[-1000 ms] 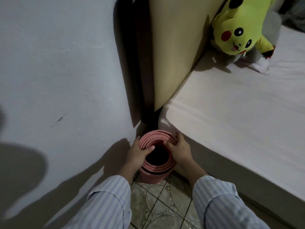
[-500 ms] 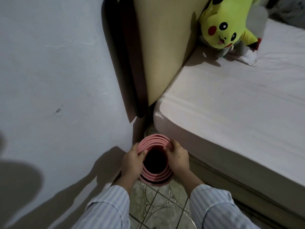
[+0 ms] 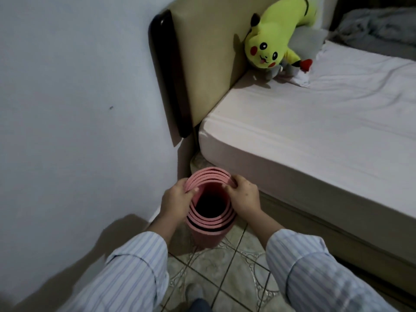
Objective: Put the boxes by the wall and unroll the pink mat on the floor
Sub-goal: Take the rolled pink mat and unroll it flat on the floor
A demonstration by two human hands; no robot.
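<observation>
The pink mat [image 3: 209, 230] is rolled up and stands upright on end in the narrow gap between the wall and the bed, its open top facing me. My left hand [image 3: 176, 200] grips the roll's top rim on the left, thumb over the layers. My right hand [image 3: 244, 197] holds the rim on the right, fingers curled over the edge. The bottom of the roll is hidden behind its own top. No boxes are in view.
A white wall [image 3: 78, 109] runs along the left. The bed [image 3: 315, 136] with a beige headboard [image 3: 207, 64] fills the right. A yellow plush toy [image 3: 272, 45] lies against the headboard. Patterned floor tiles [image 3: 225, 273] show between my striped sleeves.
Both hands have kept hold of the mat's rim. The roll has come a little away from the corner toward me, and my view has tilted so more of the bed and headboard shows.
</observation>
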